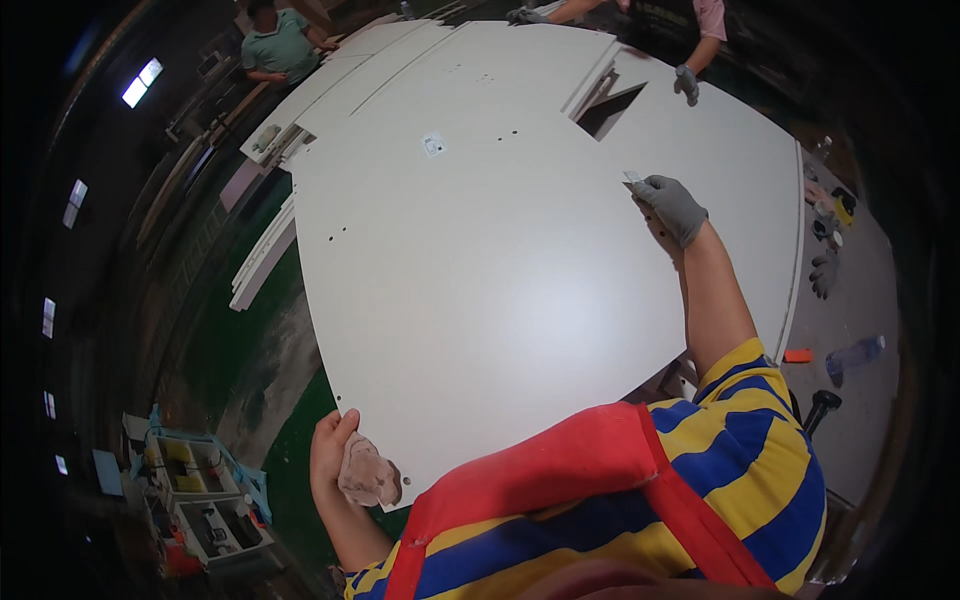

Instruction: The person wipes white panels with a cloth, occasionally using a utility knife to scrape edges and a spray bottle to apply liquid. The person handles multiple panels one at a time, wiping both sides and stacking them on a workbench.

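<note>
A large white panel [465, 300] with several small drilled holes lies flat before me. My left hand [331, 444], ungloved, is at its near left corner, with the thumb over the edge. A crumpled, stained pinkish cloth [366, 474] is in that hand and rests against the panel's corner. Over the right side of the panel, my right hand [673, 208] wears a grey glove. Its fingertips pinch a small whitish piece [632, 178], perhaps a label or a thin blade; I cannot tell which. A printed label [433, 144] is stuck on the panel farther off.
Another person's gloved hand [686, 85] rests on white boards at the far right; a second person [279, 46] stands far left. A side table [847, 420] at right holds a plastic bottle [855, 355] and a grey glove [824, 274]. A divided toolbox [206, 495] sits lower left.
</note>
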A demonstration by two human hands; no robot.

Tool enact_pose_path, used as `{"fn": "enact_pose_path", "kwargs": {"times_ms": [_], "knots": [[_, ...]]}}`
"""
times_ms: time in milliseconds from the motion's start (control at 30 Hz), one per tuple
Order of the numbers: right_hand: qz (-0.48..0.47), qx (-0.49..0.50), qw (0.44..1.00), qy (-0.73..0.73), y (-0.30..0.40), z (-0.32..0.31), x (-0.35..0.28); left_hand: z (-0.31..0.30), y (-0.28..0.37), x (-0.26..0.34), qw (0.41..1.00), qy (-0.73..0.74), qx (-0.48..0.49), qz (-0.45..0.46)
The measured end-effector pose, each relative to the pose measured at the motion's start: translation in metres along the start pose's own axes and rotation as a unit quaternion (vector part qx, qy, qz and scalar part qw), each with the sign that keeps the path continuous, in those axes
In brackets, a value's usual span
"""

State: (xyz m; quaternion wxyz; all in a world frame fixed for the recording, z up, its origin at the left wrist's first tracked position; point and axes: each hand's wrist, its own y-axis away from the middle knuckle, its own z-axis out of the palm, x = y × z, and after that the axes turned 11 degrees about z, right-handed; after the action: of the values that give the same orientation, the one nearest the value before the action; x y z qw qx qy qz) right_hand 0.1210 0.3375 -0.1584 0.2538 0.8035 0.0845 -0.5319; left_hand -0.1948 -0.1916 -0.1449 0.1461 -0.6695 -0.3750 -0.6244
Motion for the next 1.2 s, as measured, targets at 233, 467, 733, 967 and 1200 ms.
{"fn": "enact_pose_path", "kwargs": {"times_ms": [233, 467, 733, 967, 1200], "knots": [[0.049, 0.119, 0.989, -0.066, 0.095, -0.053, 0.037, 0.009, -0.045, 0.004, 0.991, -0.075, -0.099, 0.053], [0.068, 0.239, 0.958, -0.14, 0.188, -0.108, 0.108, 0.069, -0.089, 0.038, 0.969, -0.096, -0.218, 0.072], [0.096, 0.418, 0.884, -0.186, 0.305, -0.151, 0.189, 0.173, -0.132, 0.085, 0.904, -0.18, -0.37, 0.112], [0.173, 0.51, 0.835, -0.11, 0.4, -0.181, 0.183, 0.274, -0.166, 0.064, 0.842, -0.191, -0.495, 0.092], [0.161, 0.585, 0.795, -0.02, 0.459, -0.229, 0.159, 0.371, -0.175, 0.003, 0.811, -0.048, -0.581, 0.043]]}}
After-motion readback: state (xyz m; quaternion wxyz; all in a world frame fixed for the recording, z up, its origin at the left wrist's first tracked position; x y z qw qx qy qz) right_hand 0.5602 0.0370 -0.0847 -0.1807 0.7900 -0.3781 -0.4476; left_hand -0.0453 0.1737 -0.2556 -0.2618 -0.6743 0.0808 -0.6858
